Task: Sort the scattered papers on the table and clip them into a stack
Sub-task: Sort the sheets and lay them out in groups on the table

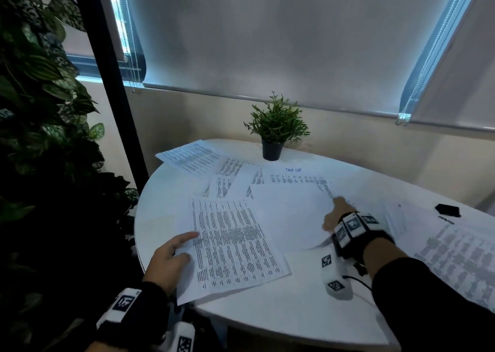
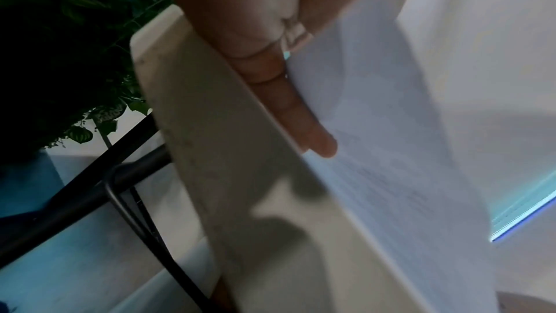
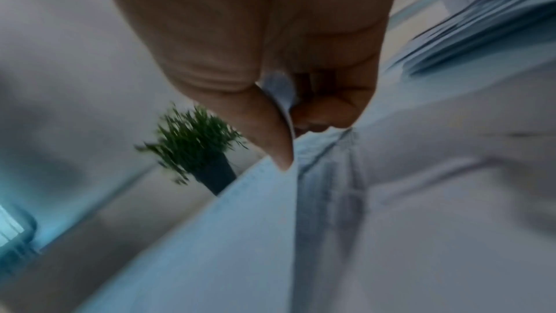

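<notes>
Fingers (image 3: 280, 142) pinch blank sheet (image 1: 289, 212); potted plant (image 1: 276, 129) behind; binder clip (image 1: 447, 210) right

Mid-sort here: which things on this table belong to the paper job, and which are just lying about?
Job:
- printed sheet, held at its edge by the left hand
- blank-faced sheet, pinched by the right hand
- loose sheets at the far left
- papers on the right
- black clip, likely

Lying about:
- potted plant
- leafy plant wall
</notes>
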The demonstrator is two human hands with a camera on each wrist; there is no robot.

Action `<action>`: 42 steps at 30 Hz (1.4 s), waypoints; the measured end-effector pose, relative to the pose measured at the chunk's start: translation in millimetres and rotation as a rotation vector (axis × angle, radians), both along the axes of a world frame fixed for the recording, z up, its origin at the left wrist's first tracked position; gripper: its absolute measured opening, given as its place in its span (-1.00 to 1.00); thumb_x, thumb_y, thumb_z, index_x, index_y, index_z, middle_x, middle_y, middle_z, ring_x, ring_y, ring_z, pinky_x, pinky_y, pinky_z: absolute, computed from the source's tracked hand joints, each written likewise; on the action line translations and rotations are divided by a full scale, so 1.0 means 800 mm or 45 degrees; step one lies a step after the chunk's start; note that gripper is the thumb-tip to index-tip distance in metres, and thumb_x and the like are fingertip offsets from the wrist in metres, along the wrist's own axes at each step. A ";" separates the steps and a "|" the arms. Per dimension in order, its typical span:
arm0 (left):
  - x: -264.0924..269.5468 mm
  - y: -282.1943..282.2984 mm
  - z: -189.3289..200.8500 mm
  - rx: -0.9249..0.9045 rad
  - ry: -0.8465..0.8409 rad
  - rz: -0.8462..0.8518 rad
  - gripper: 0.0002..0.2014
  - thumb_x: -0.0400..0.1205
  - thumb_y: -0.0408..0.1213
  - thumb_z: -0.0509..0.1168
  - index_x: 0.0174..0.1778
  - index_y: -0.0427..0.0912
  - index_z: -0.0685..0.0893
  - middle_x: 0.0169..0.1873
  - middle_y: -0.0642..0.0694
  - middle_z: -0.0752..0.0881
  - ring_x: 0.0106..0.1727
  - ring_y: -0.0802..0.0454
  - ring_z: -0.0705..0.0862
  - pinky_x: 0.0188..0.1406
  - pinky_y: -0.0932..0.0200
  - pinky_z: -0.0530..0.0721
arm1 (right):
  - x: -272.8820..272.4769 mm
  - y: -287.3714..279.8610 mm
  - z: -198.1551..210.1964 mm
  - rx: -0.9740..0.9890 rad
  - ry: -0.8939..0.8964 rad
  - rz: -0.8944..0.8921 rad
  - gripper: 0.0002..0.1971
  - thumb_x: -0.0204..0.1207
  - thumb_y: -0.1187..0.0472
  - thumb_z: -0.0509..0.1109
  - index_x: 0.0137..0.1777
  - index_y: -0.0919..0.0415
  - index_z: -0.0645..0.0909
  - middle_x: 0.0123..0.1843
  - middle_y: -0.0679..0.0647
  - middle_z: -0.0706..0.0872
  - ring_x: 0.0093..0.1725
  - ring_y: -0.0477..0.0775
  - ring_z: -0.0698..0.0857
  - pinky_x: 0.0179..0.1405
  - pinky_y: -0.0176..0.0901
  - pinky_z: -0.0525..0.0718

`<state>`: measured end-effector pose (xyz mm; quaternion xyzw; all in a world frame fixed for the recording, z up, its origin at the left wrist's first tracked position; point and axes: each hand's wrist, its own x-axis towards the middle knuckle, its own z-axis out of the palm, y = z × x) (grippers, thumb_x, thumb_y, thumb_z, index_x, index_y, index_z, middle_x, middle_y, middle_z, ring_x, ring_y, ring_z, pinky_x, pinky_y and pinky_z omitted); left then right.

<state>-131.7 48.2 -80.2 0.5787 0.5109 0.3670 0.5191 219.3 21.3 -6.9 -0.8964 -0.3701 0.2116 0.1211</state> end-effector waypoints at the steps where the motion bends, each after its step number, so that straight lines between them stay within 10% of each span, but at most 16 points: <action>1: 0.001 0.001 -0.002 -0.035 -0.037 0.005 -0.47 0.57 -0.70 0.10 0.03 0.07 0.72 0.31 -0.03 0.60 0.53 0.04 0.38 0.37 0.14 0.34 | -0.002 -0.001 0.018 0.157 0.080 -0.013 -0.38 0.55 0.30 0.28 0.58 0.18 0.15 0.31 0.30 0.55 0.24 0.29 0.59 0.16 0.02 0.58; 5: 0.008 0.008 0.001 -0.257 -0.261 0.077 -0.81 0.65 -0.38 0.29 0.05 -0.09 0.77 0.23 -0.02 0.68 0.39 0.03 0.55 0.42 0.13 0.36 | -0.082 -0.016 0.092 0.607 -0.098 0.326 -0.46 0.46 0.34 0.28 0.48 0.14 0.37 0.24 0.23 0.62 0.15 0.21 0.62 0.01 -0.18 0.50; 10: 0.012 0.005 0.009 -0.513 -0.522 0.149 -0.48 0.63 0.23 0.11 0.16 -0.12 0.70 0.28 -0.07 0.64 0.39 -0.12 0.54 0.51 -0.20 0.33 | -0.252 -0.042 0.065 0.189 -0.250 1.134 -0.67 0.52 0.31 0.25 0.29 0.28 0.51 0.26 0.22 0.52 0.25 0.30 0.56 0.15 0.03 0.54; 13: 0.010 0.007 0.008 -0.582 -0.711 0.117 -0.44 0.57 0.25 0.20 0.22 -0.16 0.69 0.16 -0.24 0.75 0.21 -0.20 0.70 0.33 -0.14 0.54 | -0.302 -0.046 0.030 0.004 -0.282 1.390 -0.74 0.53 0.23 0.32 0.17 0.32 0.54 0.13 0.29 0.56 0.10 0.34 0.62 -0.03 0.07 0.58; 15: 0.011 0.005 0.011 -0.472 -0.621 0.111 -0.67 0.59 -0.10 0.36 0.10 -0.29 0.72 0.05 -0.32 0.78 -0.05 -0.12 0.81 0.04 0.04 0.73 | -0.307 -0.042 0.019 0.004 -0.157 1.408 -0.71 0.57 0.09 0.28 0.17 0.26 0.58 0.11 0.29 0.64 0.08 0.33 0.65 0.00 0.05 0.60; 18: 0.013 0.000 0.012 -0.273 -0.457 0.222 -0.73 0.57 -0.75 0.11 0.01 -0.39 0.62 -0.25 -0.28 0.79 -0.28 -0.14 0.74 -0.38 0.17 0.72 | -0.263 -0.007 0.025 0.101 0.094 1.168 -0.52 0.57 -0.25 0.16 0.17 0.10 0.64 0.15 0.17 0.71 0.11 0.19 0.66 0.16 0.00 0.62; 24: 0.002 0.009 -0.017 -0.109 -0.165 0.206 -0.22 0.63 -0.48 0.32 0.59 0.32 0.17 0.31 -0.19 0.65 0.31 -0.17 0.63 0.42 -0.23 0.48 | -0.032 0.068 0.020 -0.239 -0.397 0.277 -0.37 0.54 -0.15 0.27 0.53 0.14 0.32 0.54 0.21 0.39 0.48 0.28 0.43 0.44 0.12 0.45; 29: 0.009 0.008 -0.009 0.047 -0.064 0.143 -0.49 0.68 -0.52 0.21 0.48 0.06 0.51 0.45 0.08 0.47 0.41 0.22 0.36 0.44 0.28 0.23 | 0.034 0.059 -0.022 -0.384 -0.368 0.032 0.09 0.12 -0.42 0.46 0.61 0.07 0.19 0.61 0.20 0.30 0.52 0.30 0.39 0.44 0.15 0.45; 34: 0.011 0.009 -0.010 0.022 -0.052 0.197 -0.58 0.69 -0.56 0.13 0.01 0.10 0.71 0.30 -0.09 0.66 0.31 0.16 0.51 0.32 0.30 0.35 | 0.027 0.050 -0.008 -0.488 -0.520 0.346 -0.26 0.22 -0.18 0.46 0.45 -0.03 0.48 0.60 0.04 0.29 0.55 0.18 0.35 0.48 0.02 0.44; 38: 0.013 0.007 -0.012 -0.083 -0.144 0.220 -0.66 0.67 -0.53 0.19 0.02 0.02 0.73 0.30 -0.10 0.65 0.32 0.10 0.53 0.28 0.26 0.38 | 0.038 0.067 0.014 0.019 -0.258 0.137 -0.61 0.37 0.30 0.43 0.23 0.16 0.69 0.35 0.12 0.64 0.25 0.17 0.66 0.25 -0.08 0.64; 42: 0.011 0.010 -0.009 -0.121 -0.145 0.247 -0.61 0.66 -0.57 0.18 0.04 0.03 0.74 0.33 -0.11 0.61 0.28 0.07 0.59 0.19 0.34 0.47 | 0.008 0.051 0.063 0.841 0.405 -0.038 -0.56 0.39 0.53 0.39 0.27 0.27 0.63 0.27 0.24 0.64 -0.04 0.25 0.73 0.07 -0.03 0.73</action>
